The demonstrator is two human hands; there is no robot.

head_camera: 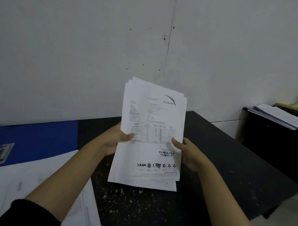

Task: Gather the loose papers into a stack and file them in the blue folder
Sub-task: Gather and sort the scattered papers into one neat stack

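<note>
- At the far left the blue folder lies open and flat on the surface, its back edge against the wall. Its metal clip sits near the left border of my view. I judge the clip a snag point: sheets slid in carelessly could catch on it and crease.
- Loose sheets lie over the folder's near part and spill toward me, under my left forearm. A sweep of that arm could drag them off the near edge, I think.
- My left hand grips the stack of papers at its left edge, thumb on the front.
- The stack stands nearly upright above the middle of the surface. Its sheets are fanned and uneven at top and bottom, so a loose grip could let inner pages slip out.
- My right hand holds the right edge, thumb on the printed face; the two hands are apart, one on each side.
- Right of the stack the dark surface is bare out to its slanted right edge, good room for tapping the stack square.
- Beyond a gap at the far right, a dark cabinet carries another pile of documents, well apart from my work.
</note>
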